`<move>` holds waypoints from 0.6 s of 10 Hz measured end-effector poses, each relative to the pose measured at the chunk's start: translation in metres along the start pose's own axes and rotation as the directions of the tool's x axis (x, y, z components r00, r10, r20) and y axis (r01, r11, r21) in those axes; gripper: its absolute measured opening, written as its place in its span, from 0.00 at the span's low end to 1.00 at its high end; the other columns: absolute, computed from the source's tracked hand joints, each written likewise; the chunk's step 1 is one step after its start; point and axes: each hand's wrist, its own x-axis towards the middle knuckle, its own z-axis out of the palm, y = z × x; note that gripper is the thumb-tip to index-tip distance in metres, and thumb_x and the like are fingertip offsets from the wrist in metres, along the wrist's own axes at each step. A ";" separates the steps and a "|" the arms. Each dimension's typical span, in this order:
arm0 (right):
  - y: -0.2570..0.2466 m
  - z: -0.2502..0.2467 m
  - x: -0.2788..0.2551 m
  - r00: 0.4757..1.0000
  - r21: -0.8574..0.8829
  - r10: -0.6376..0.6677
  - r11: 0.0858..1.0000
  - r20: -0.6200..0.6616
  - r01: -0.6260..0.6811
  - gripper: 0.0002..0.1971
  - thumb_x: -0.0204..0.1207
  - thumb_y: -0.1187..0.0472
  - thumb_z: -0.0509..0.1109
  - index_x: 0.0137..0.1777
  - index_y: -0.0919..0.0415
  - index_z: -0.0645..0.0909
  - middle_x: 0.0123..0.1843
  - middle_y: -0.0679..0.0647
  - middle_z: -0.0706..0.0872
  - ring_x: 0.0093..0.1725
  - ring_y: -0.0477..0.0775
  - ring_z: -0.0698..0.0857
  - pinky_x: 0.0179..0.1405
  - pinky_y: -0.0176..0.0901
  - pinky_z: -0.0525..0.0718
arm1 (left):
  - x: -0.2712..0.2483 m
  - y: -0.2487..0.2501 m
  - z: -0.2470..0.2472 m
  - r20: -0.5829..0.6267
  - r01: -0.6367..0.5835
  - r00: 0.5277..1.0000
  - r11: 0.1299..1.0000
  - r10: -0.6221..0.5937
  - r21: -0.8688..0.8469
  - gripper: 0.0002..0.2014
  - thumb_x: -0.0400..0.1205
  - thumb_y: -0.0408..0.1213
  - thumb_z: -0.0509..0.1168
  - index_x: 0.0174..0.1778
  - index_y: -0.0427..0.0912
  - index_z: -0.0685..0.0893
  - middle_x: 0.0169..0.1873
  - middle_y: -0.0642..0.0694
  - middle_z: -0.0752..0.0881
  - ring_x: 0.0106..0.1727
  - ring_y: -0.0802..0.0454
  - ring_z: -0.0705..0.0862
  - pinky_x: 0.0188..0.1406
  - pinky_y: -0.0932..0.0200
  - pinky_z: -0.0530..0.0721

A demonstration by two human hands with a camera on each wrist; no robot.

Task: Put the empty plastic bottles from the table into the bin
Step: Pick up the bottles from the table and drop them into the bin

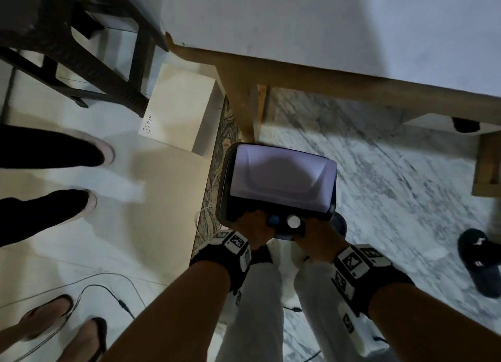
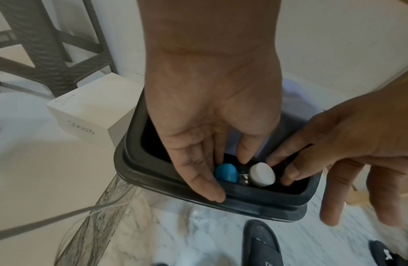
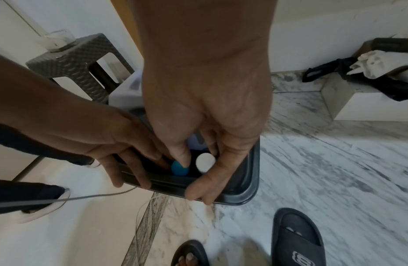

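The dark-rimmed bin stands on the floor below me, its pale swing lid on top. Both hands are at its near edge. My left hand holds a bottle by the neck under its blue cap. My right hand holds a second bottle under its white cap. Both caps sit just inside the bin rim. The bottles' bodies are hidden inside the bin.
A wooden table with a white top stands beyond the bin, one leg beside it. Left of the bin are a white box and a dark stool. Other people's feet and cables are at left. A slipper lies at right.
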 end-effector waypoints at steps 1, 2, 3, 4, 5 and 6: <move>-0.029 -0.013 -0.015 0.999 -0.025 0.045 0.999 0.029 -0.044 0.17 0.75 0.56 0.65 0.59 0.66 0.78 0.50 0.66 0.88 0.47 0.68 0.89 0.42 0.58 0.91 | 0.003 0.002 0.006 0.006 0.017 1.000 1.000 -0.017 -0.025 0.18 0.83 0.40 0.59 0.66 0.39 0.81 0.59 0.36 0.87 0.59 0.35 0.87 0.59 0.45 0.86; -0.034 -0.016 -0.013 0.997 -0.098 0.065 0.993 -0.037 -0.068 0.15 0.79 0.59 0.67 0.61 0.67 0.80 0.55 0.66 0.88 0.52 0.67 0.89 0.49 0.56 0.90 | 0.006 0.003 0.010 0.008 0.017 1.000 1.000 -0.017 -0.014 0.17 0.84 0.38 0.59 0.66 0.35 0.81 0.60 0.35 0.87 0.60 0.36 0.87 0.60 0.47 0.86; -0.026 -0.003 0.000 0.991 -0.161 0.051 0.984 -0.126 -0.071 0.13 0.77 0.60 0.69 0.59 0.65 0.83 0.55 0.64 0.88 0.54 0.66 0.88 0.50 0.56 0.89 | 0.007 0.001 0.012 0.028 -0.035 0.999 0.999 0.035 -0.015 0.15 0.84 0.34 0.61 0.60 0.27 0.82 0.56 0.27 0.87 0.58 0.29 0.85 0.55 0.44 0.83; -0.026 0.001 0.002 0.983 -0.152 0.043 0.986 -0.180 -0.071 0.10 0.76 0.60 0.70 0.55 0.63 0.84 0.54 0.62 0.89 0.54 0.66 0.88 0.48 0.54 0.89 | 0.006 -0.002 0.013 0.090 -0.066 0.993 0.996 0.071 -0.061 0.14 0.82 0.33 0.61 0.58 0.26 0.82 0.53 0.24 0.87 0.56 0.26 0.85 0.43 0.48 0.79; -0.029 -0.001 -0.001 0.984 -0.133 0.047 0.989 -0.171 -0.070 0.13 0.75 0.56 0.69 0.53 0.63 0.83 0.53 0.63 0.87 0.54 0.68 0.87 0.46 0.54 0.86 | -0.003 -0.002 0.010 0.057 -0.087 0.994 0.990 0.094 -0.113 0.18 0.80 0.39 0.59 0.61 0.33 0.83 0.55 0.32 0.88 0.57 0.31 0.87 0.50 0.49 0.84; -0.030 -0.006 -0.007 0.983 -0.136 0.011 0.990 -0.182 -0.036 0.14 0.69 0.54 0.68 0.51 0.61 0.80 0.51 0.64 0.87 0.50 0.69 0.87 0.41 0.53 0.84 | -0.017 -0.005 0.005 0.008 -0.191 0.981 0.963 0.196 -0.188 0.28 0.73 0.46 0.60 0.65 0.32 0.82 0.60 0.32 0.87 0.62 0.33 0.85 0.64 0.39 0.83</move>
